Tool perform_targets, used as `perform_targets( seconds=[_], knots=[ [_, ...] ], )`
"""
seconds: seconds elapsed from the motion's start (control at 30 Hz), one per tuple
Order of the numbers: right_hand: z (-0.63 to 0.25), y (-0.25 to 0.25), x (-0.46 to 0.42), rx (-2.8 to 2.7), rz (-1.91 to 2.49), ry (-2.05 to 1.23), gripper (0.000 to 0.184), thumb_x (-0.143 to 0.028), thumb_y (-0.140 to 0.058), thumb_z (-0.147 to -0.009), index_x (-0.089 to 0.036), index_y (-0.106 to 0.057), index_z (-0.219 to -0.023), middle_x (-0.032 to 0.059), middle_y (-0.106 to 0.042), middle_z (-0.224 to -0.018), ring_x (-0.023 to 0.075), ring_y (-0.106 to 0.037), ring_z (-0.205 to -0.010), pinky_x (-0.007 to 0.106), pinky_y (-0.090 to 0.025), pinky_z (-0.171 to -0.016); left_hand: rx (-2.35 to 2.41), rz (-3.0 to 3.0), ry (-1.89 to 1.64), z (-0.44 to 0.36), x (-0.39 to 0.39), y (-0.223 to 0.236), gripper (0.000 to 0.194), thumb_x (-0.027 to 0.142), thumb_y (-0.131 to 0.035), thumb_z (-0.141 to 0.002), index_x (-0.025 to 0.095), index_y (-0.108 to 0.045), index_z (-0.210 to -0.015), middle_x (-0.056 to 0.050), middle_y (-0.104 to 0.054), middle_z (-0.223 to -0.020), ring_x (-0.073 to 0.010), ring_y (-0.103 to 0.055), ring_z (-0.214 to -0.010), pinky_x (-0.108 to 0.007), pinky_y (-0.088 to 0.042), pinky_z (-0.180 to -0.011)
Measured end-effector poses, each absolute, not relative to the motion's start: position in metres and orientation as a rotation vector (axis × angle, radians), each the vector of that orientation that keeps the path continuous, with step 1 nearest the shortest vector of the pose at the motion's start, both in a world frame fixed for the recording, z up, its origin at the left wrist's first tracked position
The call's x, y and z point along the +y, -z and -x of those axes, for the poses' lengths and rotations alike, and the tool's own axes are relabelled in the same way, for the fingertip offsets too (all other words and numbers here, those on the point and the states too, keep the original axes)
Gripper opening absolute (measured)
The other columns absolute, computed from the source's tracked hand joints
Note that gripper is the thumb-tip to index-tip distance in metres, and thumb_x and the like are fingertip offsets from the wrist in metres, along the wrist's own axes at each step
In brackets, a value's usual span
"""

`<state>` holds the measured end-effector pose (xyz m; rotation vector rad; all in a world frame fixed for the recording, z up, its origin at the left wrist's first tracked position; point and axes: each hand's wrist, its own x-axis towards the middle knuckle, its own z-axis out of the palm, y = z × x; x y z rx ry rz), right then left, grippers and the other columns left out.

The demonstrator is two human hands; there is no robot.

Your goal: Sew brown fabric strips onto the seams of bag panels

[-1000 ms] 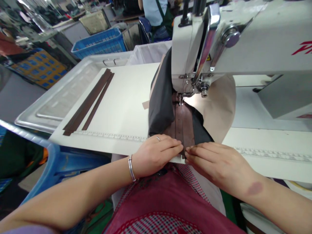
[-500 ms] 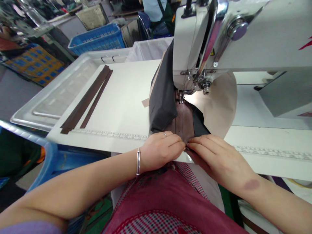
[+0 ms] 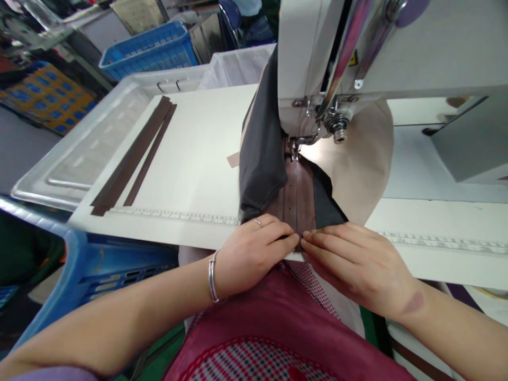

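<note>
A brown leather-like strip [image 3: 305, 196] runs from under the presser foot [image 3: 294, 152] of a sewing machine [image 3: 317, 63] towards the table's front edge. At its near end, my left hand [image 3: 254, 251] presses and grips it with bent fingers, a ring and a bangle showing. My right hand [image 3: 353, 259] has its fingers together on the strip's right side, its fingertips close to the left ones. Dark grey fabric [image 3: 260, 153] is bunched left of the strip, partly behind the machine head. Beige material [image 3: 361, 159] spreads to the right behind the needle.
Several dark brown strips [image 3: 133, 153] lie on the white tabletop [image 3: 198, 143] at left. A printed ruler [image 3: 178, 216] follows the front edge. Beyond stand a clear plastic tray [image 3: 79, 143] and a blue basket [image 3: 151, 50]. Another blue basket [image 3: 75, 259] is by my left arm.
The view has shifted slightly, so the machine looks closer. Brown material that hung below my right hand no longer shows, and the strip's near end lies flatter between both hands' fingertips.
</note>
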<state>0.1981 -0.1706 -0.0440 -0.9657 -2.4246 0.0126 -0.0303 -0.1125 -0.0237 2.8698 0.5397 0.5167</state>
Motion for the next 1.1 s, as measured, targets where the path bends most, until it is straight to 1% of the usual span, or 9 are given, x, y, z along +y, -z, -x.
perform_targets(
  seconds=[0.13,0.23,0.43,0.6,0.83,0.9,0.97,1.03,1.1],
  knots=[
    [-0.199,0.043,-0.170,-2.416,0.946,-0.045,0.026,-0.010,-0.062,-0.086,-0.012,-0.061,-0.111,0.0091,-0.071,-0.103,0.0212,-0.063,-0.094,0.037,-0.052,-0.076,0.535,-2.880,-0.601,0.031,-0.115,0.023,0.020,0.015,-0.047,-0.096,0.009,-0.064,-0.104,-0.008,-0.065,-0.099,-0.0169,-0.056,-0.088,-0.029,-0.051,-0.080],
    [-0.200,0.044,-0.171,-2.432,0.934,-0.046,0.027,-0.011,-0.062,-0.085,-0.012,-0.062,-0.112,0.0093,-0.070,-0.106,0.0215,-0.062,-0.096,0.038,-0.052,-0.078,0.505,-2.917,-0.529,0.029,-0.115,0.023,0.020,0.015,-0.046,-0.096,0.010,-0.065,-0.098,-0.008,-0.064,-0.094,-0.0168,-0.054,-0.083,-0.029,-0.050,-0.075],
    [-0.199,0.045,-0.172,-2.434,0.920,-0.072,0.027,-0.011,-0.063,-0.085,-0.012,-0.062,-0.112,0.0090,-0.070,-0.106,0.0210,-0.062,-0.096,0.037,-0.051,-0.079,0.495,-2.948,-0.381,0.026,-0.117,0.019,0.022,0.014,-0.043,-0.097,0.009,-0.065,-0.095,-0.009,-0.063,-0.094,-0.0166,-0.054,-0.085,-0.029,-0.052,-0.079],
    [-0.197,0.043,-0.175,-2.420,0.962,-0.119,0.028,-0.015,-0.061,-0.087,-0.012,-0.062,-0.114,0.0093,-0.069,-0.106,0.0217,-0.062,-0.096,0.038,-0.049,-0.080,0.433,-3.023,-0.395,0.027,-0.122,0.017,0.023,0.013,-0.043,-0.095,0.007,-0.066,-0.093,-0.012,-0.065,-0.096,-0.0185,-0.056,-0.087,-0.032,-0.053,-0.079],
    [-0.188,0.035,-0.181,-2.405,1.043,-0.166,0.030,-0.014,-0.056,-0.089,-0.013,-0.062,-0.118,0.0071,-0.069,-0.103,0.0228,-0.059,-0.092,0.040,-0.047,-0.077,0.351,-3.163,-0.178,0.025,-0.109,-0.005,0.028,0.015,-0.044,-0.093,0.006,-0.067,-0.106,-0.013,-0.067,-0.111,-0.0211,-0.062,-0.097,-0.033,-0.054,-0.085],
    [-0.184,0.032,-0.180,-2.389,1.047,-0.161,0.028,-0.013,-0.055,-0.089,-0.013,-0.063,-0.116,0.0060,-0.069,-0.097,0.0216,-0.059,-0.088,0.038,-0.047,-0.074,0.405,-3.254,-0.173,0.019,-0.099,-0.006,0.033,0.017,-0.041,-0.095,0.004,-0.063,-0.116,-0.016,-0.063,-0.123,-0.0248,-0.058,-0.113,-0.037,-0.048,-0.099],
    [-0.181,0.029,-0.179,-2.380,1.053,-0.160,0.026,-0.012,-0.054,-0.089,-0.014,-0.065,-0.112,0.0051,-0.069,-0.092,0.0206,-0.059,-0.085,0.036,-0.047,-0.072,0.522,-3.297,-0.178,0.013,-0.088,-0.001,0.040,0.022,-0.039,-0.097,0.003,-0.054,-0.130,-0.017,-0.054,-0.136,-0.0276,-0.049,-0.128,-0.044,-0.035,-0.113],
    [-0.181,0.028,-0.178,-2.381,1.057,-0.152,0.025,-0.013,-0.052,-0.089,-0.015,-0.066,-0.110,0.0046,-0.069,-0.091,0.0204,-0.059,-0.085,0.036,-0.047,-0.072,0.632,-3.272,-0.148,0.009,-0.081,0.009,0.045,0.027,-0.037,-0.099,0.004,-0.047,-0.136,-0.016,-0.048,-0.142,-0.0263,-0.044,-0.133,-0.044,-0.026,-0.118],
    [-0.181,0.028,-0.179,-2.403,1.060,-0.146,0.027,-0.013,-0.051,-0.090,-0.015,-0.066,-0.112,0.0040,-0.069,-0.094,0.0202,-0.060,-0.087,0.036,-0.046,-0.075,0.710,-3.215,-0.118,0.009,-0.078,0.018,0.046,0.031,-0.035,-0.100,0.007,-0.046,-0.138,-0.015,-0.046,-0.144,-0.0240,-0.045,-0.133,-0.041,-0.027,-0.117]
  ],
)
